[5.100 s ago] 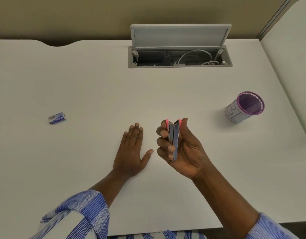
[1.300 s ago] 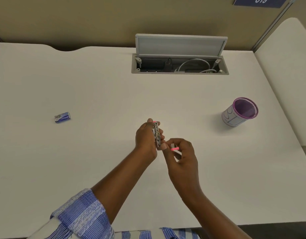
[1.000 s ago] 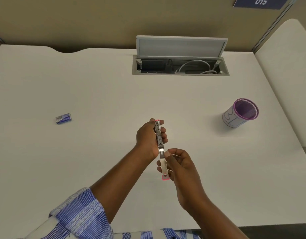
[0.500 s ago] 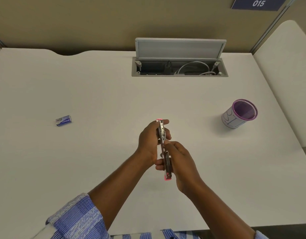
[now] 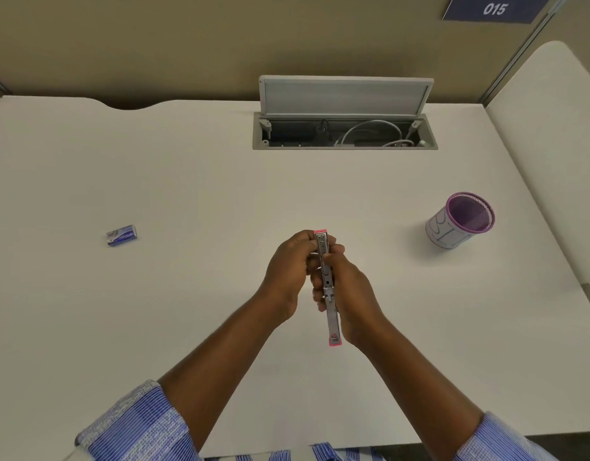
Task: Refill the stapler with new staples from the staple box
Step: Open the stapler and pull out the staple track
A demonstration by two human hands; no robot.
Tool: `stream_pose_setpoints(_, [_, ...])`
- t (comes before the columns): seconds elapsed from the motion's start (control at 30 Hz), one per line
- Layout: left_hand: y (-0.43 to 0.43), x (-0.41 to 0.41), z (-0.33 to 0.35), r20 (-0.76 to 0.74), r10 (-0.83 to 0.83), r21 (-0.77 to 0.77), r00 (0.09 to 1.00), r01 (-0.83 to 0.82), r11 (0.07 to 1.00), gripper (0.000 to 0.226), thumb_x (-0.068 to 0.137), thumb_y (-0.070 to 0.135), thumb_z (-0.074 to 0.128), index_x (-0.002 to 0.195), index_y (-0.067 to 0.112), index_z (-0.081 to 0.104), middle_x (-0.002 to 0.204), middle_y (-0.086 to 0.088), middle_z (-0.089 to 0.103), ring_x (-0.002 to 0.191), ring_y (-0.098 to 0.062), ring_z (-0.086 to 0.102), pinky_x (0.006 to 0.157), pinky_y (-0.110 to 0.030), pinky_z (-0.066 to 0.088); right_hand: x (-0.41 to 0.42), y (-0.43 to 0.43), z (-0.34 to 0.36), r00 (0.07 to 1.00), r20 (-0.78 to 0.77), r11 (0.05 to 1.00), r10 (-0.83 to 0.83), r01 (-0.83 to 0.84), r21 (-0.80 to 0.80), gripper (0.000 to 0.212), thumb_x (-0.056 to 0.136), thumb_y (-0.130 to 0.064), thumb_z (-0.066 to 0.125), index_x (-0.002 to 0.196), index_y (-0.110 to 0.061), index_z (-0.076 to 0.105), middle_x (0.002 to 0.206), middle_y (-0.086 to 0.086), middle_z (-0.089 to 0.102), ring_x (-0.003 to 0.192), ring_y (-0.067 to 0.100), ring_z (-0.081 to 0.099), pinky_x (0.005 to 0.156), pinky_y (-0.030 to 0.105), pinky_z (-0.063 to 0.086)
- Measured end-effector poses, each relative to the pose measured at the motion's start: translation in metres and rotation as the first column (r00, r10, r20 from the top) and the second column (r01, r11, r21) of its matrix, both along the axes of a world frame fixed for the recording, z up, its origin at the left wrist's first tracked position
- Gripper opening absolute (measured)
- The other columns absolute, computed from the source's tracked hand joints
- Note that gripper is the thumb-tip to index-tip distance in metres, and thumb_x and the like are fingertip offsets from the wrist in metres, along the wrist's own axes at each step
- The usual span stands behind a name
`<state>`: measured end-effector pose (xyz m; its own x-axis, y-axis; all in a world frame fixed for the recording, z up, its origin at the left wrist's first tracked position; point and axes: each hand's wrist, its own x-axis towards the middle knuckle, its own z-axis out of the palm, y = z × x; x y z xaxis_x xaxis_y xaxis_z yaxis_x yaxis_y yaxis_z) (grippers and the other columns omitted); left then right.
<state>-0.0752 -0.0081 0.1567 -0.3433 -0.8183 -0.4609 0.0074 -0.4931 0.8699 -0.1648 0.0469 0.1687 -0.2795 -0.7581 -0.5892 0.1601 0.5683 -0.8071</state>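
The small pink and silver stapler (image 5: 328, 287) is swung fully open into one long straight strip, held above the middle of the white desk (image 5: 187, 181). My left hand (image 5: 288, 271) grips its far half. My right hand (image 5: 350, 291) grips its near half, with the thumb on the metal channel. The pink tips show at both ends. The little blue staple box (image 5: 121, 235) lies shut on the desk far to the left, well away from both hands.
A purple-rimmed mesh pen cup (image 5: 460, 221) stands at the right. At the back of the desk an open cable hatch (image 5: 345, 134) holds white cables, its lid raised. A second desk surface (image 5: 553, 161) adjoins on the right.
The stapler passed from my right hand alone into both hands and was unfolded from shut to fully straight. Over the last half second my right hand slid slightly farther along it.
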Motion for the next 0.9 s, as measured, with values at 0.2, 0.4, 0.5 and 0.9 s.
stream_pose_setpoints(0.2, [0.004, 0.001, -0.003, 0.061, 0.003, -0.033, 0.998, -0.001, 0.999, 0.030, 0.091, 0.033, 0.054, 0.102, 0.016, 0.076, 0.110, -0.020, 0.075, 0.088, -0.021, 0.067, 0.095, -0.043, 0.055, 0.001, -0.002, 0.001, 1.000, -0.025, 0.999, 0.019, -0.018, 0.030, 0.055, 0.100, -0.060, 0.040, 0.073, -0.014, 0.054, 0.058, -0.002, 0.047, 0.051, 0.013, 0.042, 0.053, 0.030, 0.037])
stream_pose_setpoints(0.4, [0.008, 0.000, -0.003, 0.082, 0.005, -0.055, 0.997, -0.001, 0.999, 0.036, 0.091, 0.036, 0.049, 0.104, 0.014, 0.075, 0.107, -0.006, 0.079, 0.109, -0.031, 0.070, 0.098, -0.049, 0.053, 0.000, 0.000, -0.002, 0.996, -0.084, 0.999, 0.024, -0.020, 0.044, 0.059, 0.098, -0.064, 0.040, 0.063, -0.017, 0.045, 0.057, 0.000, 0.046, 0.047, 0.013, 0.040, 0.051, 0.028, 0.035])
stream_pose_setpoints(0.5, [0.008, -0.001, -0.003, 0.089, 0.007, -0.060, 0.996, -0.001, 0.998, 0.039, 0.092, 0.036, 0.047, 0.105, 0.013, 0.075, 0.109, -0.009, 0.078, 0.110, -0.032, 0.069, 0.096, -0.048, 0.054, 0.000, 0.001, -0.002, 0.995, -0.101, 1.000, 0.027, -0.026, 0.017, 0.058, 0.099, -0.061, 0.039, 0.062, -0.017, 0.044, 0.058, 0.001, 0.044, 0.047, 0.014, 0.038, 0.049, 0.028, 0.034])
stream_pose_setpoints(0.9, [0.011, -0.001, -0.006, 0.106, 0.009, -0.061, 0.994, -0.003, 0.998, 0.041, 0.093, 0.039, 0.045, 0.106, 0.013, 0.074, 0.111, -0.012, 0.077, 0.111, -0.035, 0.068, 0.098, -0.053, 0.053, 0.000, 0.002, -0.001, 0.995, -0.099, 1.000, 0.014, -0.016, -0.013, 0.067, 0.103, -0.053, 0.038, 0.043, -0.026, 0.047, 0.052, -0.002, 0.040, 0.041, 0.011, 0.033, 0.047, 0.026, 0.029])
